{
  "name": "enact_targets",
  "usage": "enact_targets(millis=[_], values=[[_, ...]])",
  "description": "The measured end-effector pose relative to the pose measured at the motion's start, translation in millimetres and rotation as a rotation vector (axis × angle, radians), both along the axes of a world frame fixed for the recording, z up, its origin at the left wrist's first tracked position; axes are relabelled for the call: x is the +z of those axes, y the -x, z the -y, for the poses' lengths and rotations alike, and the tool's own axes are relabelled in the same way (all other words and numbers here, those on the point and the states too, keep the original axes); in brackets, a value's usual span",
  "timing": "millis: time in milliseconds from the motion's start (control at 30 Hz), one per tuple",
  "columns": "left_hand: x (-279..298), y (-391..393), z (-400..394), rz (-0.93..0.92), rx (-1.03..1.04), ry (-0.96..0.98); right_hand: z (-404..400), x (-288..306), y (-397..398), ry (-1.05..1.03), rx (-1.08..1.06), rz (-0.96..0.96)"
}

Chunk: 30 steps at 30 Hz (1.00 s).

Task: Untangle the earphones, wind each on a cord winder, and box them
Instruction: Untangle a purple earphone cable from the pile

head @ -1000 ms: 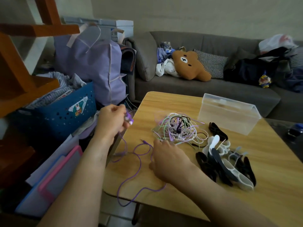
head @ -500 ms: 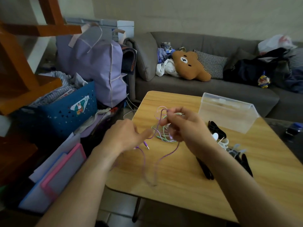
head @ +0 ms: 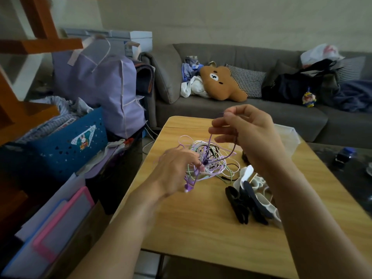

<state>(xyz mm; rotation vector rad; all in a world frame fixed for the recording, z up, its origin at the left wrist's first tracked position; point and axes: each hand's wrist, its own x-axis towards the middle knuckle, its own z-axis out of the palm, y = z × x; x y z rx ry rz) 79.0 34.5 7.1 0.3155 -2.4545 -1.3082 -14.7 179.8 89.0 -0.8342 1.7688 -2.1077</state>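
A person is working at a tangle of earphone cords [head: 209,158] lying on a wooden table [head: 201,228], just below and between both hands. The right hand [head: 247,135] is pinching a purple cord [head: 209,146] and lifting it, the strand running nearly upright from the fingers down into the knot. The left hand [head: 177,168] is gripping the near edge of the tangle, purple earbuds [head: 188,187] dangling beneath its fingers. Behind the right hand, a clear plastic box [head: 287,137] is sitting on the table; its contents cannot be made out. Below the right wrist, black and white cord winders [head: 249,198] are lying heaped, their long axes pointing roughly toward the camera.
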Motion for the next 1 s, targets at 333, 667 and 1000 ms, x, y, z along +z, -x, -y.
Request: enact_targets(millis=[333,667,1000], values=[[10,7,-4,-0.373,0.199,-0.346,-43,12,38,-0.398,-0.278,-0.38],[10,6,1,-0.093,0.212,-0.312,-50,-7,64,-0.63,-0.658,-0.525],[15,5,-9,-0.246,-0.113,-0.615,-5,-21,26,-0.506,0.055,-0.574]])
